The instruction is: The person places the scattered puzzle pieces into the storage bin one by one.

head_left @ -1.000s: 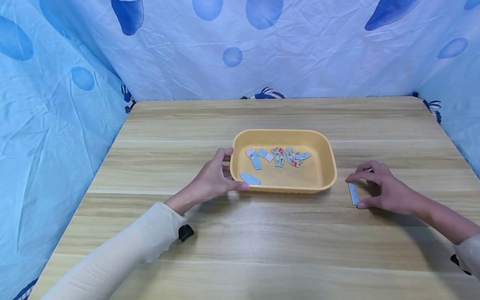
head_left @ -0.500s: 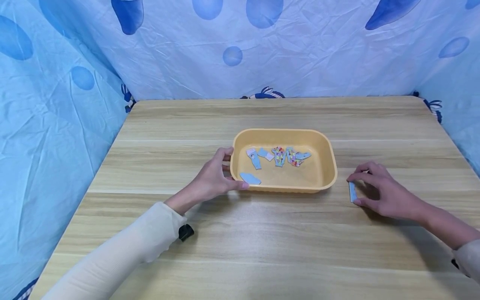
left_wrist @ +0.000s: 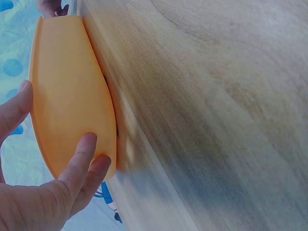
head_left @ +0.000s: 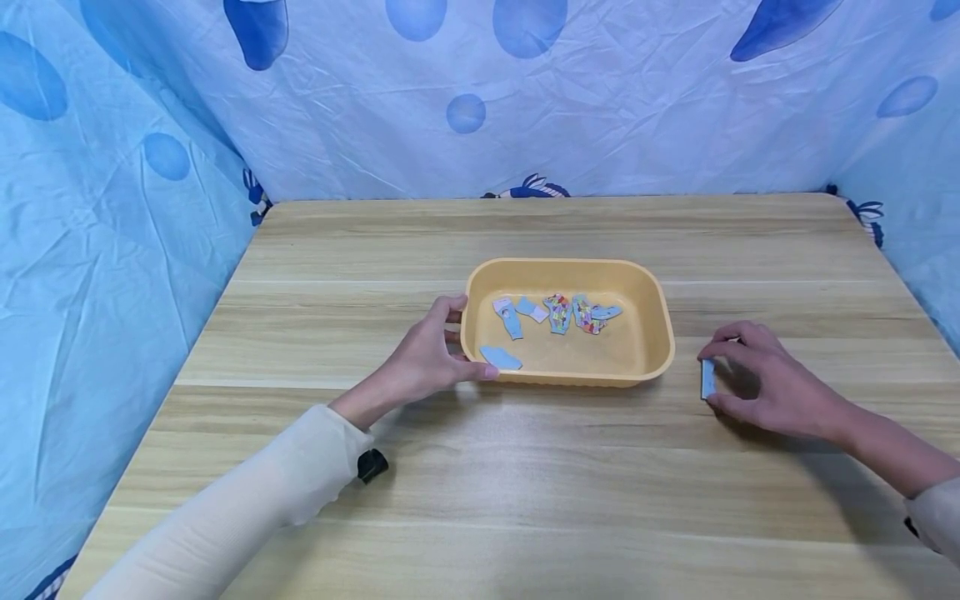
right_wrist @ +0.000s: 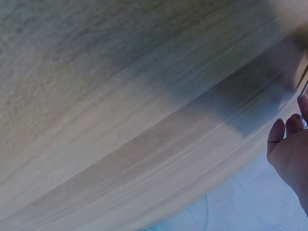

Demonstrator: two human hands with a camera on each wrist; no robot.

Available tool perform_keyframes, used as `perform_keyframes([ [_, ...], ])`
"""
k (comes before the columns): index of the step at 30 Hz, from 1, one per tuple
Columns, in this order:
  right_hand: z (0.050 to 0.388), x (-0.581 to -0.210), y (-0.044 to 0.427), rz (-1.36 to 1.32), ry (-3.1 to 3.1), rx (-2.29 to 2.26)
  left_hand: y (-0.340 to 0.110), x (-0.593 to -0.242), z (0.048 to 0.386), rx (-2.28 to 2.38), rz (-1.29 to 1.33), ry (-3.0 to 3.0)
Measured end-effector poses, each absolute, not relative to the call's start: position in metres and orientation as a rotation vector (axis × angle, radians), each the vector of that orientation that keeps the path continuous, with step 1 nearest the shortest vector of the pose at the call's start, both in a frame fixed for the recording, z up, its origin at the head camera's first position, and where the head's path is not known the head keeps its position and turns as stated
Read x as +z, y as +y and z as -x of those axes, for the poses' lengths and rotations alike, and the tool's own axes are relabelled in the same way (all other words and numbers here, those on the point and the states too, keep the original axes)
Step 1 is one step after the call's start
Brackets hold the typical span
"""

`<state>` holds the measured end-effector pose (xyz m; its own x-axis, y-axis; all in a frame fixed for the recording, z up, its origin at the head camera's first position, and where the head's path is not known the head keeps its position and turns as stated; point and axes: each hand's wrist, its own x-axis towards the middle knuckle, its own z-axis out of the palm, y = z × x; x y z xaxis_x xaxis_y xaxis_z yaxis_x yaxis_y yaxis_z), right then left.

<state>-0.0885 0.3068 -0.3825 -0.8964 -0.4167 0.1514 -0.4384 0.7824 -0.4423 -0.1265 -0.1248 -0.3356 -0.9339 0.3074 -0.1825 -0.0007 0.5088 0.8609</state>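
Observation:
A shallow yellow plastic tray (head_left: 570,377) stands on the wooden table, with several flat, printed jigsaw puzzle pieces (head_left: 558,314) lying inside. My left hand (head_left: 427,354) grips the tray's left end, thumb along the near corner and fingers at the side wall. In the left wrist view, the fingertips (left_wrist: 88,140) touch the tray's outer wall. To the right of the tray, my right hand (head_left: 765,379) pinches a narrow light-blue puzzle piece (head_left: 707,380) between thumb and forefinger, low over the table. Only part of the right hand (right_wrist: 291,154) enters the right wrist view.
The wooden table (head_left: 525,483) extends around the tray on every side. A blue patterned cloth (head_left: 570,125) hangs along the table's far edge and both sides. Black straps (head_left: 371,465) show at the cuffs.
The pinched piece has turned from slanting to nearly straight and shifted slightly away from me. My right hand has moved a little with it; the left hand and tray have stayed put.

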Motion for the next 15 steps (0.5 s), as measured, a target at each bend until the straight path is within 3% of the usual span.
perform_keyframes([
  [15, 0.093, -0.369, 0.309, -0.615, -2.890, 0.859, -0.125, -0.336, 0.126, 1.437, -0.253, 2.409],
])
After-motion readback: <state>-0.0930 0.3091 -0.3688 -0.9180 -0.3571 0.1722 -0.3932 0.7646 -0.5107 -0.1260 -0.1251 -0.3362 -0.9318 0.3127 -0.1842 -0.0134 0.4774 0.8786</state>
